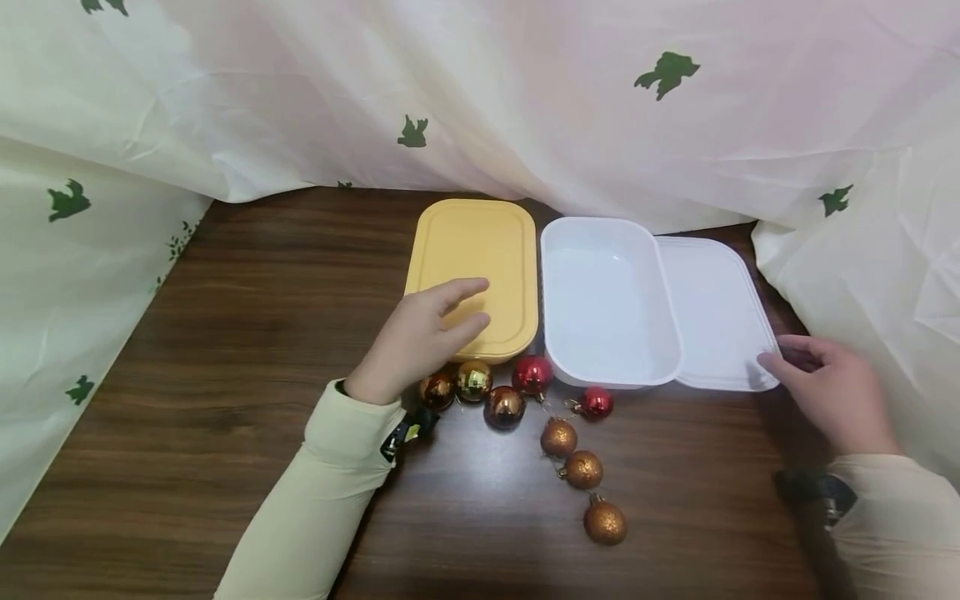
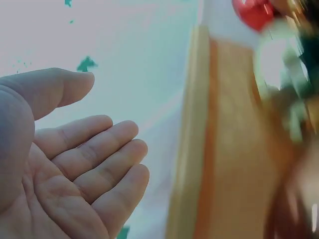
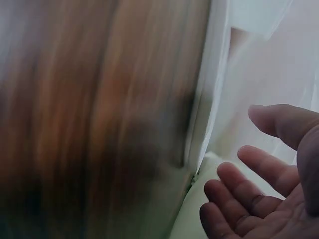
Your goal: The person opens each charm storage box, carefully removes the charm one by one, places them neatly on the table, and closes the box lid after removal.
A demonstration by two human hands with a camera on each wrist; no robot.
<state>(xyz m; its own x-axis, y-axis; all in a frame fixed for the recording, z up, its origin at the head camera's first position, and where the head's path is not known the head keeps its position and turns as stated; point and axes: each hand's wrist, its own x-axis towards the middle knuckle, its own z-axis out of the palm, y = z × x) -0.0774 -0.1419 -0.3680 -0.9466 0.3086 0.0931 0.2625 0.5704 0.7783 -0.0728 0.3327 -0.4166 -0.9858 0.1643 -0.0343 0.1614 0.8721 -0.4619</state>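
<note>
My left hand (image 1: 412, 340) hovers over the front part of a yellow lidded container (image 1: 476, 250), thumb and fingers spread with nothing between them. In the left wrist view the palm of the left hand (image 2: 75, 169) shows, its fingers loosely extended. To the right stands an open white plastic container (image 1: 607, 304). A white lid (image 1: 716, 312) lies against its right side. My right hand (image 1: 840, 392) is at the lid's front right corner, the thumb overlapping the edge in the head view. In the right wrist view the fingers of the right hand (image 3: 249, 194) are parted beside the lid's edge.
Shiny red (image 1: 532, 375), gold (image 1: 474, 381) and brown (image 1: 504, 407) ball ornaments lie in front of the containers. A small red ornament (image 1: 597, 403) and glittery copper ornaments (image 1: 583, 470) trail toward the front. White cloth (image 1: 525, 100) hangs behind the dark wooden table (image 1: 262, 275).
</note>
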